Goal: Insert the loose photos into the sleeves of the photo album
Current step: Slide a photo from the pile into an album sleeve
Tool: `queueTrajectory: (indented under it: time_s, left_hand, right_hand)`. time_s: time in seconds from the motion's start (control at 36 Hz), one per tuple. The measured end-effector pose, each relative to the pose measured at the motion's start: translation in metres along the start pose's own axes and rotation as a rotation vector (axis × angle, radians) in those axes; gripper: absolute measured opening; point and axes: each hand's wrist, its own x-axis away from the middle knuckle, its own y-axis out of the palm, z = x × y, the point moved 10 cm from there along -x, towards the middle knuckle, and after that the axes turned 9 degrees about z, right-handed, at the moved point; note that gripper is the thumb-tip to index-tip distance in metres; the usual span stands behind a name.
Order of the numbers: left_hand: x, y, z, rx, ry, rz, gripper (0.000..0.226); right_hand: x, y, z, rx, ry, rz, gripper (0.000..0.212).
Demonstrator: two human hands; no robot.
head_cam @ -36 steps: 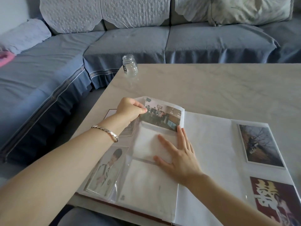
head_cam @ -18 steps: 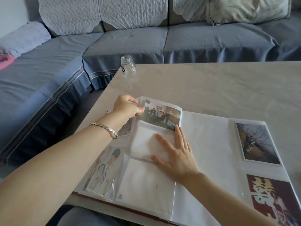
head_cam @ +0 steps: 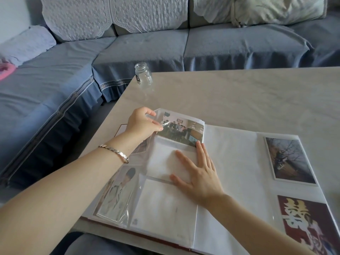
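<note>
An open photo album [head_cam: 233,162] lies on the pale table, white pages with clear plastic sleeves. My left hand [head_cam: 142,124] pinches the left edge of a group photo [head_cam: 182,129] and the clear sleeve film at the top of the left page. My right hand [head_cam: 198,173] lies flat with spread fingers on the empty sleeve just below that photo. A portrait photo [head_cam: 117,192] sits in the lower-left sleeve. On the right page sit a tree photo [head_cam: 288,161] and a red-and-gold picture [head_cam: 307,225].
An empty glass jar [head_cam: 143,75] stands near the table's [head_cam: 239,96] far left corner. A blue-covered sofa [head_cam: 165,48] wraps around the back and left. The table's left edge runs close to my left arm.
My left hand has shifted its pinch slightly along the photo's left edge, lifting the clear film. My right hand stays pressed flat on the page.
</note>
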Motion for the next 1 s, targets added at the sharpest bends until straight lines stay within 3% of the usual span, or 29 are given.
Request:
queueTrajectory:
  time_s: [0.19, 0.31, 0.44, 0.53, 0.72, 0.83, 0.94, 1.0]
  left_hand:
    - [0.007, -0.005, 0.009, 0.027, 0.098, 0.039, 0.040]
    - [0.012, -0.007, 0.010, 0.063, 0.128, 0.066, 0.036]
    - [0.017, -0.009, 0.012, 0.100, 0.181, 0.088, 0.034]
    - [0.020, -0.009, 0.012, 0.113, 0.201, 0.088, 0.034]
    - [0.022, -0.007, 0.009, 0.123, 0.199, 0.089, 0.031]
    - [0.023, -0.007, 0.010, 0.145, 0.213, 0.097, 0.031]
    - [0.024, -0.009, 0.009, 0.156, 0.222, 0.131, 0.032]
    - [0.024, -0.009, 0.008, 0.161, 0.214, 0.144, 0.032]
  right_hand:
    - [0.000, 0.000, 0.000, 0.008, 0.001, -0.003, 0.087]
    - [0.000, 0.000, 0.001, -0.014, -0.004, 0.023, 0.103]
    - [0.000, 0.000, 0.000, -0.004, -0.004, 0.013, 0.087]
    - [0.000, 0.000, 0.000, -0.010, -0.009, 0.021, 0.096]
    - [0.000, -0.002, -0.001, -0.029, -0.009, 0.032, 0.084]
    - [0.001, -0.001, -0.001, -0.028, -0.010, 0.033, 0.085]
    - [0.000, -0.001, 0.002, -0.040, -0.011, 0.053, 0.098]
    - [0.000, -0.001, 0.002, -0.029, -0.007, 0.043, 0.092]
